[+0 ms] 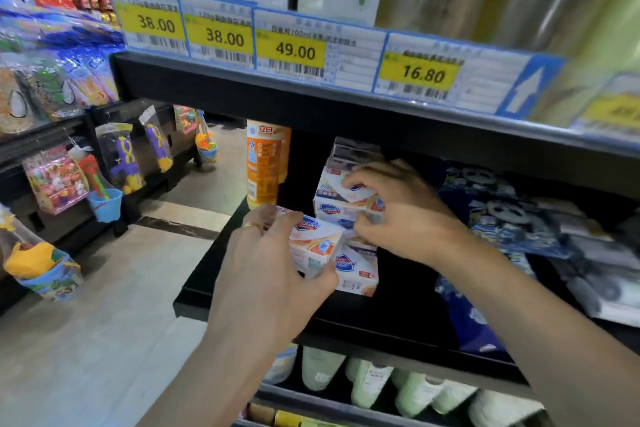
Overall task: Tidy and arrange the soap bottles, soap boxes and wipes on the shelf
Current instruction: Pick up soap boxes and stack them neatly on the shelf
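The black shelf [249, 291] carries everything here: wipes packs [498, 218] lie flat and overlapping on its right half, well apart from the orange soap bottle [262, 166] standing upright at the left end, and the stack of soap boxes [341, 210] sits between them, near the front edge. Your move turns on the loose soap box [313, 244]: it's tilted, long axis running diagonally from front-left up toward back-right, not square with the stack, overlapping the lower box [356, 269] below it and just left of the stack. Your left hand [273, 274] grips it, fingers curled over the top, thumb at its near corner, so it's the nearer hand to rotate and seat it. Your right hand [398, 215] is on the stack, fingertips curled around an upper box [349, 189], apparently steadying or pinching it; blur hides exact contact. Boxes look white with blue shield logo and orange-peach accent, cardboard, rigid, light. Probably needs turning clockwise until flush with the stack faces.
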Demonstrator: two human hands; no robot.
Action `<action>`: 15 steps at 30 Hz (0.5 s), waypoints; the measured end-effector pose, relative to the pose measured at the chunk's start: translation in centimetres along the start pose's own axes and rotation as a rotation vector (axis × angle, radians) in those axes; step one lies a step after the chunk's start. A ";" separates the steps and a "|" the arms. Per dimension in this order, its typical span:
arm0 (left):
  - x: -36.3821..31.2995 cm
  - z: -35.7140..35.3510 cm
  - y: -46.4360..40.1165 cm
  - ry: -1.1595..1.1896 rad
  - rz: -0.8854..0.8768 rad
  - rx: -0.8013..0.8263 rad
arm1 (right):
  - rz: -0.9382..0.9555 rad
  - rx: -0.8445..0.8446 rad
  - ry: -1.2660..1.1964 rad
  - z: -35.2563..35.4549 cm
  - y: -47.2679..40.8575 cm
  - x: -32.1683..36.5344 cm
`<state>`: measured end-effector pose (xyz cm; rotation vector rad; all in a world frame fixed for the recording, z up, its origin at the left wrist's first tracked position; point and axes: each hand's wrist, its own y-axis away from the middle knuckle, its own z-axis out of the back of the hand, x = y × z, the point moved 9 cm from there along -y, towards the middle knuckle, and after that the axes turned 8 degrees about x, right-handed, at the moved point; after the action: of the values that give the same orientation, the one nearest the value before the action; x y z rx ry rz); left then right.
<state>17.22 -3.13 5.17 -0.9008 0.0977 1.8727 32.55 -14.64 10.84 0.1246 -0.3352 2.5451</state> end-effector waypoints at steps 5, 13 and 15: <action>-1.4 -1.4 0.3 0.010 -0.029 0.013 | 0.023 -0.022 0.087 -2.1 1.3 -1.4; -1.9 -2.8 0.3 0.005 -0.012 0.020 | -0.042 0.019 -0.064 -3.7 0.6 -2.8; -1.8 -3.1 0.2 -0.009 -0.009 0.022 | -0.079 0.035 -0.188 -3.5 0.2 -3.6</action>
<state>19.10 -5.98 4.01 -0.8763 0.1087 1.8640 35.33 -15.79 6.87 0.3850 -0.3503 2.4671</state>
